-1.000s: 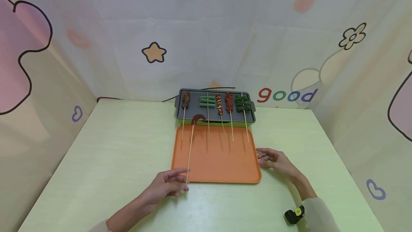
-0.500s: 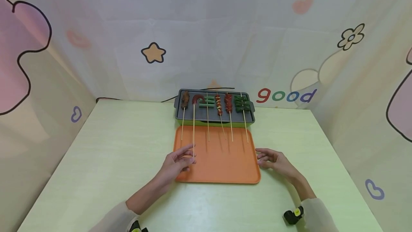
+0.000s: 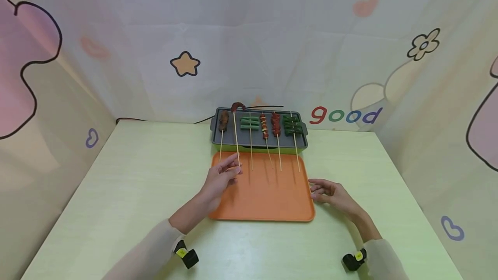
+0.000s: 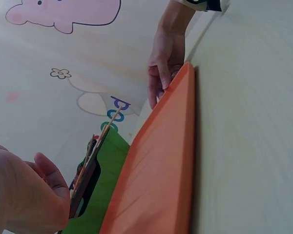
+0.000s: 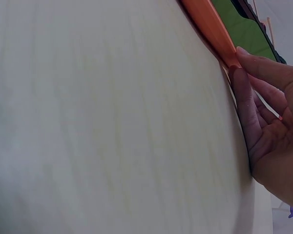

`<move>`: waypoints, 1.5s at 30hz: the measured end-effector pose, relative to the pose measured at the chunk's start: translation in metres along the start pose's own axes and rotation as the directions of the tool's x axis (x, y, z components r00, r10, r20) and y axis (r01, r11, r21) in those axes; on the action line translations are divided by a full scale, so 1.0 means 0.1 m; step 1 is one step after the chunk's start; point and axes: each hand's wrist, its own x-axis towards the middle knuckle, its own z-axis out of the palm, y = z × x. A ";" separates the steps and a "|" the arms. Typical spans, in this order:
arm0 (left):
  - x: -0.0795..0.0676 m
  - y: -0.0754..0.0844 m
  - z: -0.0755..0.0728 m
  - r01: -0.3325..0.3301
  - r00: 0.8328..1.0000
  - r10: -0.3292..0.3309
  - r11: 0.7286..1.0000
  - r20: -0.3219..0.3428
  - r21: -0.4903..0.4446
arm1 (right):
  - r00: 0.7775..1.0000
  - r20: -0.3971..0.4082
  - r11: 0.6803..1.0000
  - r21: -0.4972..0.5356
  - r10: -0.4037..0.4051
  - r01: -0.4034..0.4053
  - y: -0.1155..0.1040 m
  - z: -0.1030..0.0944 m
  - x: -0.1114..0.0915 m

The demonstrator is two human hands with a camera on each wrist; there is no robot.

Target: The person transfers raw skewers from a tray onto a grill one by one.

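Note:
My left hand [image 3: 222,180] pinches the lower end of a wooden skewer [image 3: 236,135] over the orange tray [image 3: 268,202]. A curled, dark reddish-brown piece of food tops that skewer, raised to the far rim of the grill pan [image 3: 233,139]. In the left wrist view the left hand [image 4: 27,195] shows mostly its back, and its grip is hidden. At the tray's right edge, my right hand [image 3: 332,193] holds the rim between thumb and fingers, as the right wrist view of the hand [image 5: 268,97] shows.
Across the grill pan lie a brown meat skewer [image 3: 223,121], a green stalk skewer [image 3: 250,122], a mixed red-and-white skewer [image 3: 264,125], a red meat skewer [image 3: 276,124] and a dark green leafy skewer [image 3: 292,125]. Their sticks overhang the tray. A printed curtain [image 3: 233,33] hangs behind.
My left hand has moved forward and slightly right with the skewer, carrying its curled tip from the pan's front edge to its back rim. The right hand stays at the tray.

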 end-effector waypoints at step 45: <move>0.18 -0.11 0.13 0.099 0.995 -0.099 0.995 0.011 0.003 | 1.000 -0.010 1.000 -0.009 -0.015 0.015 -0.01 0.01 0.00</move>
